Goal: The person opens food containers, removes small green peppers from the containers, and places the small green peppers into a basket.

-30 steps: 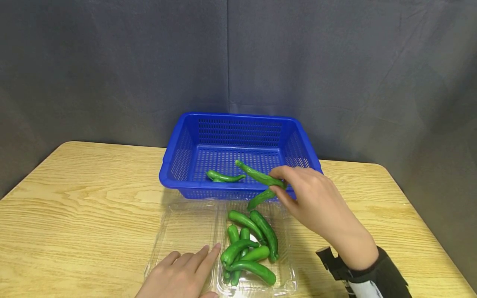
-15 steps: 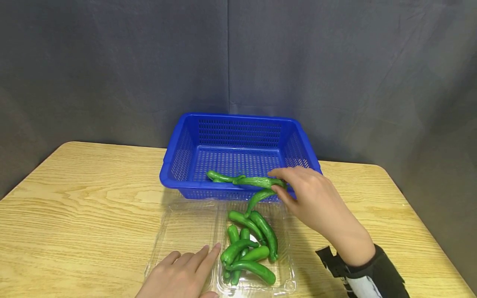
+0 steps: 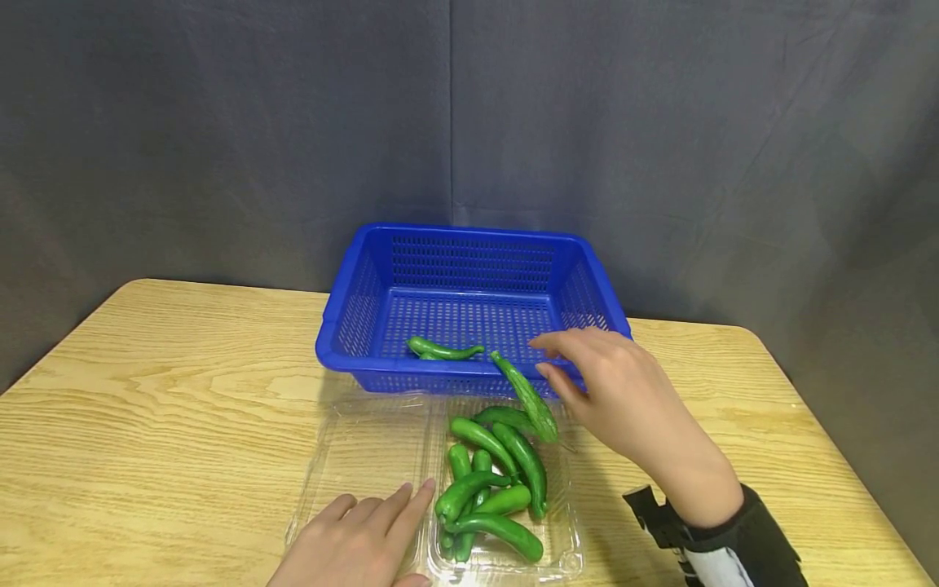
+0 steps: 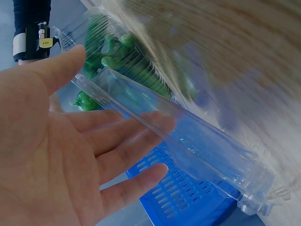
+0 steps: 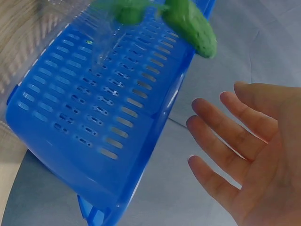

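Observation:
My right hand (image 3: 619, 395) hovers over the front right of the blue basket (image 3: 480, 365), thumb and fingers apart, nothing between them. Just left of and below it is a wrinkled green chili pepper (image 3: 526, 398), slanting across the basket's front rim; I cannot tell whether it touches the rim or is falling. The same pepper appears at the rim in the right wrist view. Several green peppers (image 3: 499, 534) lie in the clear plastic container (image 3: 559, 530). With fingers outstretched, my left hand (image 3: 352, 542) rests by the container's lid (image 3: 374, 440).
Inside the basket, near its front wall, lie a curved green pepper (image 3: 443, 350) and part of another. The wooden table (image 3: 183, 424) spreads to both sides. A grey curtain (image 3: 220, 147) hangs behind it.
My right hand has let go of two peppers. One now lies at the container's back; the other has swung down below the fingers. The left hand has stayed put.

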`<state>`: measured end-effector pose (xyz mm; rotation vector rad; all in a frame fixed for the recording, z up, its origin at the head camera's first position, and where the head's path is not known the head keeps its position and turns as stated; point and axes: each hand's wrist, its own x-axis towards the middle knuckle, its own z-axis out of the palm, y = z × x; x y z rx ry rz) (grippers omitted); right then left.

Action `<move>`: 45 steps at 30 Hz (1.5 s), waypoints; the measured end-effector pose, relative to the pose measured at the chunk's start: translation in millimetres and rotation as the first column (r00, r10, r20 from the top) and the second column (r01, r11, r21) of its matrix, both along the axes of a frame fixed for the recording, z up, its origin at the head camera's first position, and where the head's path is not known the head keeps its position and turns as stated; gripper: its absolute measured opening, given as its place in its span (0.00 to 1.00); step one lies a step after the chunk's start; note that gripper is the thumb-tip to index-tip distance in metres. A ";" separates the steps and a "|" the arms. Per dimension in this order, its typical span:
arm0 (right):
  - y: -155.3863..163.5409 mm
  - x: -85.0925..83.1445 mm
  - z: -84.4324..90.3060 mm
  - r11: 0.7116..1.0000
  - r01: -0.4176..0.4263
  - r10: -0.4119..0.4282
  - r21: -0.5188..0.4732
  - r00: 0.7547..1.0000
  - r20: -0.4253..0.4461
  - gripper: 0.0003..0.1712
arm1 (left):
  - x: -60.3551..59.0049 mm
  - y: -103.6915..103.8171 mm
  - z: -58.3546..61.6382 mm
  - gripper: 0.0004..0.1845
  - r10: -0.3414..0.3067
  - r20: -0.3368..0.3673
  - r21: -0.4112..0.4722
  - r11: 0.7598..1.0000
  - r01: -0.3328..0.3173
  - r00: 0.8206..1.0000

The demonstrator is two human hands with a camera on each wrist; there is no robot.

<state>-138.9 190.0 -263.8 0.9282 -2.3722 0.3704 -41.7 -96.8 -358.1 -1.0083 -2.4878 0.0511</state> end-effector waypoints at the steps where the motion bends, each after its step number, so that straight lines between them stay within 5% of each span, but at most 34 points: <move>1: 0.0 0.4 0.4 1.000 -0.003 0.003 0.000 1.000 -0.004 0.13 | 0.1 0.1 0.0 0.42 0.003 0.003 -0.003 1.000 -0.003 1.000; 32: -15.1 22.8 12.9 0.996 -0.080 0.082 0.024 0.994 -0.066 0.13 | 0.6 1.1 1.5 0.41 0.014 0.026 -0.019 1.000 -0.014 1.000; 45: -23.9 38.3 17.0 0.982 -0.186 0.187 0.020 0.979 -0.079 0.12 | -2.6 0.2 -2.4 0.46 -0.016 -0.107 0.059 0.998 0.022 0.994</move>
